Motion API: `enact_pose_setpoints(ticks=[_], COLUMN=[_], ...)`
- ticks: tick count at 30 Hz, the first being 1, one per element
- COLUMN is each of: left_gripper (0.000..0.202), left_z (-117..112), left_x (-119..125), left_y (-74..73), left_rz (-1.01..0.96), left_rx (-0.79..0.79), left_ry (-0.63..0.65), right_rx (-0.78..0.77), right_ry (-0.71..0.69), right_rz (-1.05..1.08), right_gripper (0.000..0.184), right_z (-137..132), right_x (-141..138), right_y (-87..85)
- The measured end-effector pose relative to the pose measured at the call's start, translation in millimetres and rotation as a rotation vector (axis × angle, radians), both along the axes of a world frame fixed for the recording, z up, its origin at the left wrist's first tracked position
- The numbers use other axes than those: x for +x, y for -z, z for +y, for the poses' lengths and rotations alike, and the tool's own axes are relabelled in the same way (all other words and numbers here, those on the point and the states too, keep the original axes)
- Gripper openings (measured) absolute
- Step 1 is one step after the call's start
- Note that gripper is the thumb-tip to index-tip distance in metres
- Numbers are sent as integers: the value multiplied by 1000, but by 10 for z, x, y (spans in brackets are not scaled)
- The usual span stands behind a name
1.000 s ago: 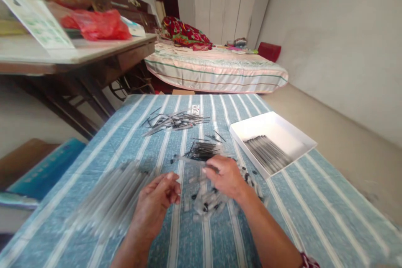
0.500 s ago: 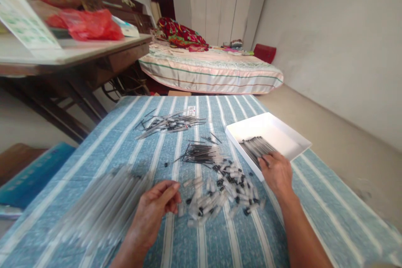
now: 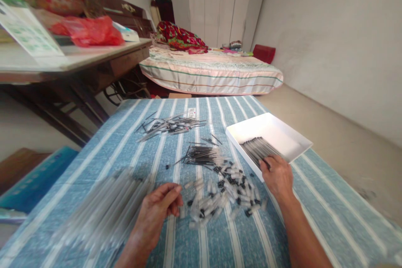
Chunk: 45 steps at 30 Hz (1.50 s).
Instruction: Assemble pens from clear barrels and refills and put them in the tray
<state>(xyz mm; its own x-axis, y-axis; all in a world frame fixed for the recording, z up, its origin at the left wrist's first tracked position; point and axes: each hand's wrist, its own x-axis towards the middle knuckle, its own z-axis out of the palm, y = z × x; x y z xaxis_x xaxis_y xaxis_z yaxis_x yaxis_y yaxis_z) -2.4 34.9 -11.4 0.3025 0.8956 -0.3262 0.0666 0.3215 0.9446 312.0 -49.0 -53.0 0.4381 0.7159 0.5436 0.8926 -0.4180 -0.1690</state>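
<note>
My right hand [image 3: 278,174] reaches over the near wall of a white box [image 3: 290,140]. Its fingers close on the dark end of a pen beside a row of grey, dark-tipped pens [image 3: 259,147] lying in the box. My left hand [image 3: 161,205] hovers above the cloth with thumb and fingers curled together; whatever they hold, if anything, is hidden. Just right of it spreads a heap of clear caps with black ends [image 3: 232,192]. To its left lie several translucent pen barrels [image 3: 103,209], blurred. A bunch of thin dark refills [image 3: 199,155] rests behind the caps.
A blue striped cloth [image 3: 150,134] covers the table. Toward its far side lies a loose pile of thin dark and clear sticks [image 3: 174,124]. At the left stands a side table [image 3: 94,56] with a red plastic bag [image 3: 91,31]. A bed [image 3: 213,73] stands beyond.
The view has tilted up slightly, so things sit a little lower. Both hands keep nearly the same places, the right one still at the box.
</note>
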Motion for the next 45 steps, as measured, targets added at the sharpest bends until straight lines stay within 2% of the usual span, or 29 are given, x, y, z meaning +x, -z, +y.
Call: enact_pose_setpoints(ticks=[8,15,19,23,26,29,38,45], left_gripper=[23,25,25,24,25,24,23,22], left_z=[-12,-34,-68,-91,-91,-89,-93,-61], left_x=[22,54,85,101,104,108,99,60], left_y=[-37,-61,-99,-121,-114,-109,-74,4], left_rz=[14,17,18,31,28,17,9,-1], left_rx=[-11,-2,8,18,28,13,29,60], left_ry=[2,8,-24,-30,-29,-26,-3,35], right_rx=[116,151,179,272,336,334,206,372], right_ry=[-24,-92,-105,-88,-90,-105,-122,-93], right_rz=[46,103,148,217,269,291,151,98], right_gripper=[31,33,32,31,28,24,27,28], right_z=[-17,23,43,38,-6,-81,-130,-176], right_x=[65,111,119,136,187,257,290,222], right_y=[14,49,69,76,78,83,96,74])
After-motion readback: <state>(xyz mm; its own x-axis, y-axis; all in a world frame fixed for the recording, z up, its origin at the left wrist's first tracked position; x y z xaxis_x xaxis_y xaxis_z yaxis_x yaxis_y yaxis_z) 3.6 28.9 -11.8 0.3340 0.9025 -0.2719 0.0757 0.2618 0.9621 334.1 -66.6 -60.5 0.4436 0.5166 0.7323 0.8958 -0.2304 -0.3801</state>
